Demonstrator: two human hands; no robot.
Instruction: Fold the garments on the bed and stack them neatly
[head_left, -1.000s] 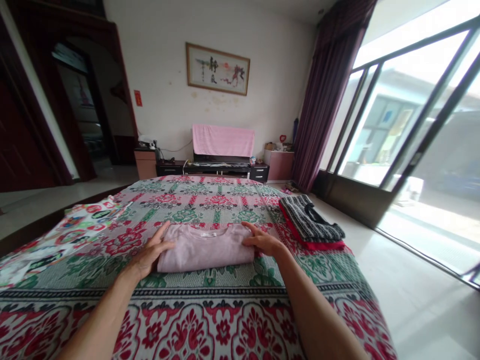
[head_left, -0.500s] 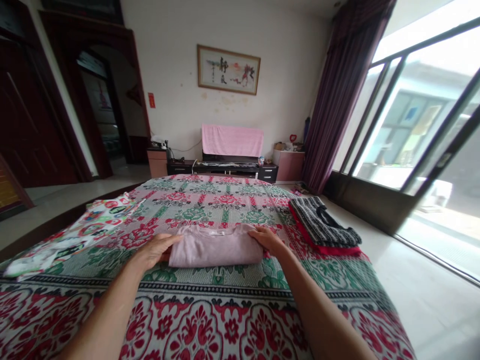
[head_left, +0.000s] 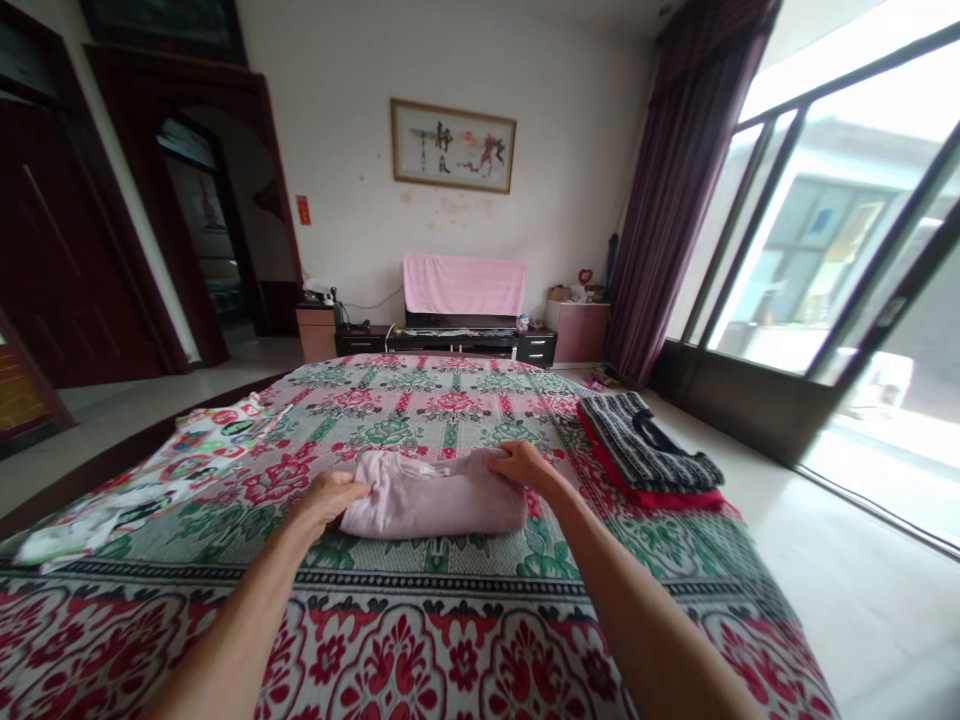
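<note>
The near edge of the flowered bedspread [head_left: 461, 662] carries a broad red and white border, and both bare forearms reach forward over it. Just past a dark braided band lies the folded pale pink top [head_left: 435, 508], flat on the bedspread in the middle, its neckline on the far side. The left hand [head_left: 330, 502] is at its left end, the grip closed down to a pinch with the cloth between thumb and fingers. The right hand [head_left: 523, 468] is at the far right corner, its grip likewise nearly closed on a bit of the top; the undersides of both hands are hidden. Well apart to the left, a white printed garment [head_left: 176, 470] lies spread out. To the right, near the edge, a folded black and white sweater [head_left: 652, 445] rests on a red garment [head_left: 664, 498]. Beyond the bedspread, a pink towel [head_left: 465, 285] hangs over a dark flat object on a low black cabinet [head_left: 536, 348]. Behind these, a framed picture [head_left: 452, 147] hangs on the white wall [head_left: 330, 120], with a purple curtain [head_left: 667, 200] to the right beside tall glass panels [head_left: 817, 250]
</note>
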